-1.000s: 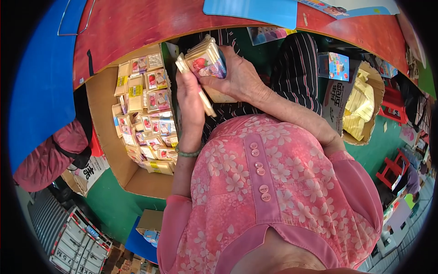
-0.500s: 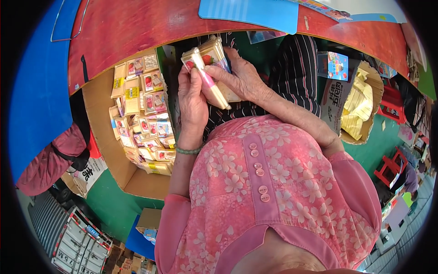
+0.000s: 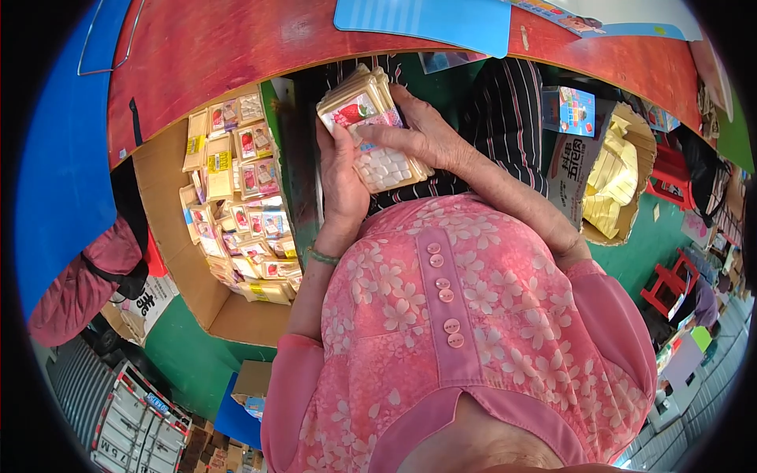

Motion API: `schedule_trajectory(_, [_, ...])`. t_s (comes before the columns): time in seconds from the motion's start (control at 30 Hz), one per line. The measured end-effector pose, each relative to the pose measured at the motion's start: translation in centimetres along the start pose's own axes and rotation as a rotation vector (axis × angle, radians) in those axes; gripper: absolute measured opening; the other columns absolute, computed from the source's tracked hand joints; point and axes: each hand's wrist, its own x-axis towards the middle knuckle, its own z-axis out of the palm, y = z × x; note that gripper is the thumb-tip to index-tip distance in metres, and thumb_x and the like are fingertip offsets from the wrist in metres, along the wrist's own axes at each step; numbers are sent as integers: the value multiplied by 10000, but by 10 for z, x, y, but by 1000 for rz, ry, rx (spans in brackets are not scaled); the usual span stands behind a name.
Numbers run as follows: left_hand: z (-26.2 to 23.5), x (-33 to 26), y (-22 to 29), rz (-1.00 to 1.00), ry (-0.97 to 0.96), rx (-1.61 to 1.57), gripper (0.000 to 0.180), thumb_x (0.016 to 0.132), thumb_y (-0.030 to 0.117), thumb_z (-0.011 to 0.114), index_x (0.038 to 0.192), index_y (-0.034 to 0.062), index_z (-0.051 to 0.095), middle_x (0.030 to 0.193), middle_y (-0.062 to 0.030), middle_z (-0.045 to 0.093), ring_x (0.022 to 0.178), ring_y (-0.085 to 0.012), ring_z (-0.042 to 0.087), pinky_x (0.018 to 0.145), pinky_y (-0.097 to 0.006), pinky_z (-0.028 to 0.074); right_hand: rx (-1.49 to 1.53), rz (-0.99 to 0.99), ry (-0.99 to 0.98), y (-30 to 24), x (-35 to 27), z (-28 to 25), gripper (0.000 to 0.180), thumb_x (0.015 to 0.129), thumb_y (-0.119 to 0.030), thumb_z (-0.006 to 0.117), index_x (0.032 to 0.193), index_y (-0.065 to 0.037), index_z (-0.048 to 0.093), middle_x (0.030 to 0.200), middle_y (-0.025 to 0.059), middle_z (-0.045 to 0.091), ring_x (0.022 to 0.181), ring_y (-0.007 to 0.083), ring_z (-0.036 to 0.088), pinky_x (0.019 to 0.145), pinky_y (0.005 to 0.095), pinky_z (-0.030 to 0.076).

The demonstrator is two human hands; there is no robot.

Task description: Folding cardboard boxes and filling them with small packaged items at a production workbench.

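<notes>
Over my lap, both hands are closed around a stack of flat, pale-edged packets (image 3: pixel 384 169). The top packet faces up, showing a strawberry picture and a patch of small white pieces. My left hand (image 3: pixel 344 188) grips the stack's left side, its thumb on the strawberry picture. From the right, my right hand (image 3: pixel 428 140) reaches across the top packet with its thumb, the other fingers mostly hidden behind the stack. Similar packets (image 3: pixel 256 180), some with yellow labels, fill much of an open cardboard carton (image 3: pixel 175 251) left of my left forearm.
A red table (image 3: pixel 229 47) curves across the far side, with a blue sheet (image 3: pixel 426 25) lying on it. To the right, a carton (image 3: pixel 633 197) holds yellow crumpled material (image 3: pixel 611 185), and a small blue box (image 3: pixel 569 110) is beside it. Red stools (image 3: pixel 669 285) stand farther right.
The front packet, tilted edge-on before, now lies flat against the stack with its face showing. My right thumb has moved across it. The view has shifted slightly.
</notes>
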Motion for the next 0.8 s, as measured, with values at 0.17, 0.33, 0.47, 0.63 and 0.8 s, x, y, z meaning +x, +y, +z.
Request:
schedule_trajectory(0.17, [-3,-2,1,-101,-92,-224,569,1033,465,358,1427,55,337,1359,-98,495,1199,-195,528,1004,-347,443,106,38,-138,9,-6,-4,795,796,-370,736,1373,46,379,1241,192,568,1164,229,553,994,340,436])
schedule_trajectory(0.33, [4,-13,2,-116,-19,-25,564,1037,461,359,1392,24,378,1329,-101,497,1196,-157,505,984,-323,441,114,4,-149,9,-17,-1,877,793,-357,757,1436,21,297,1308,190,513,1224,243,506,1039,367,403])
schedule_trajectory(0.47, [4,-16,-1,-97,-84,25,583,1029,478,373,1394,23,364,1319,-97,501,1174,-165,513,979,-319,435,-12,-148,-68,13,-23,1,1000,784,-393,781,1488,-8,185,1372,185,447,1279,256,451,1062,381,385])
schedule_trajectory(0.63, [4,-23,-3,2,-128,55,616,1014,489,407,1409,23,333,1340,-104,485,1184,-170,508,996,-324,425,0,-206,-95,12,-30,-1,1051,785,-420,784,1497,-10,129,1390,191,422,1303,259,420,1072,391,373])
schedule_trajectory(0.8, [-3,-19,-18,-46,-173,-76,639,1006,515,403,1418,33,322,1355,-102,471,1205,-176,495,1008,-329,419,-98,-356,4,12,-33,0,999,791,-322,796,1488,-2,156,1388,172,419,1302,237,409,1086,374,349])
